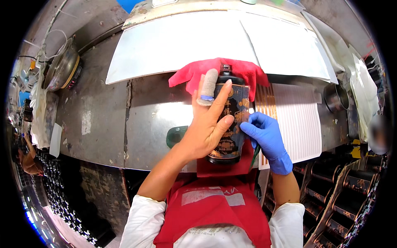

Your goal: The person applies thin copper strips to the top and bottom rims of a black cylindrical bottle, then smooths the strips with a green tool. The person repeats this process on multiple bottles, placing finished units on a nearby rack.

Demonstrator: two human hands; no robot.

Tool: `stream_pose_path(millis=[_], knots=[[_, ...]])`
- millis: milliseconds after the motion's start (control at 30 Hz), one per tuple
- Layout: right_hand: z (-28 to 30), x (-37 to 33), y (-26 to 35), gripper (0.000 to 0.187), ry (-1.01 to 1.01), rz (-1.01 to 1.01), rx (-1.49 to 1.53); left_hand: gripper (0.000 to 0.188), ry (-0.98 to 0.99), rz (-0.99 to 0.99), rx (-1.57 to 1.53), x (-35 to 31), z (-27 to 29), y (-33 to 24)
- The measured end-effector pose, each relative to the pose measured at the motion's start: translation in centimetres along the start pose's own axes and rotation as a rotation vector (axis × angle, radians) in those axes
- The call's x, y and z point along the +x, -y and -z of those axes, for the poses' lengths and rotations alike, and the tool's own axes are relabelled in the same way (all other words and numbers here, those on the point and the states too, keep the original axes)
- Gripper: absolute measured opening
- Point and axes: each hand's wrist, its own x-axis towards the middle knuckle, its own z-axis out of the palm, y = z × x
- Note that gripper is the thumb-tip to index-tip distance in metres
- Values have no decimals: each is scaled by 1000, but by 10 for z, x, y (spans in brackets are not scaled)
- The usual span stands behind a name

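A black flat-sided bottle with gold and orange decoration lies on the bench, its neck pointing away from me. My bare left hand rests across the bottle's left side and front, fingers stretched and spread. One of those fingers wears a grey fabric finger sleeve with a blue band. At the bottle's right edge is my blue-gloved right hand, thumb and fingers closed together. A thin green tool sticks out below that hand. Red cloth lies under the bottle. What the right fingertips touch is partly hidden.
White sheets cover the far bench. Strips with gold bands and a striped white sheet lie to the right. A dark green object sits left of the bottle. Racks of black bottles stand lower right; a metal pan is far left.
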Motion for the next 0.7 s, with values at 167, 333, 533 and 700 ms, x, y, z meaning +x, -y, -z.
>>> stream_pose_path(millis=[167, 333, 533, 700], knots=[[2, -7, -8, 16, 20, -25, 63, 56, 44, -57, -3, 9, 3, 5], [0, -5, -4, 17, 29, -26, 53, 56, 40, -96, 82, 20, 10, 11], [1, -7, -10, 15, 2, -17, 49, 56, 31, -68, 192, 11, 3, -8], [-4, -7, -8, 14, -11, -13, 49, 51, 4, -105, 173, 18, 3, 3]])
